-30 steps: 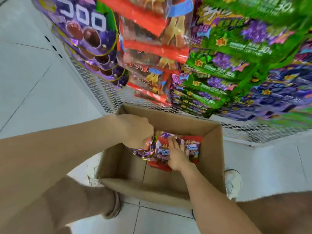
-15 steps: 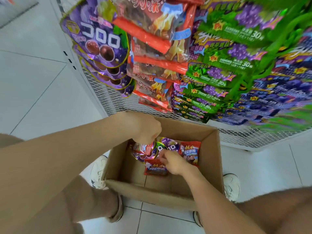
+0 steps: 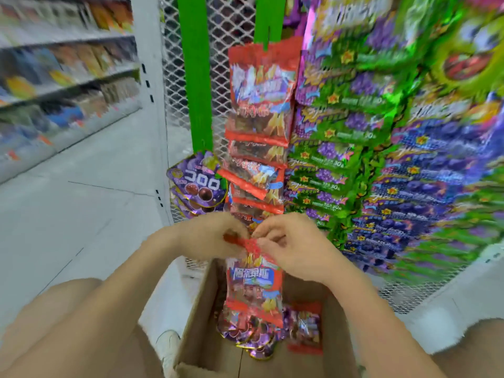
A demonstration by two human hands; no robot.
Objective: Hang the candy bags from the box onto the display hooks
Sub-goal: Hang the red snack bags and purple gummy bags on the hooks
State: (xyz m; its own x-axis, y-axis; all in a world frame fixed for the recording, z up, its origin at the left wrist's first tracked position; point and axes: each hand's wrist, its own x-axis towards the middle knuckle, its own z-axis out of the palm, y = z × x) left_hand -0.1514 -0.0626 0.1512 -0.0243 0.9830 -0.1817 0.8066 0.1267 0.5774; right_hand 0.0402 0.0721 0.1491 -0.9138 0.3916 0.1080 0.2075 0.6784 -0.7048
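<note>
Red candy bag (image 3: 255,285) hangs pinched between left hand (image 3: 215,237) and right hand (image 3: 291,245).

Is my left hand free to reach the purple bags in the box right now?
Probably not yet: the left hand and right hand both pinch the top of the red bag, which hangs over the purple bags in the box; it would have to let go first.

Pale tiled floor (image 3: 81,214) runs along an aisle; blurred shelves (image 3: 68,77) at left seem stocked with packets. A white post (image 3: 152,110) edges a white mesh panel (image 3: 174,85).
</note>
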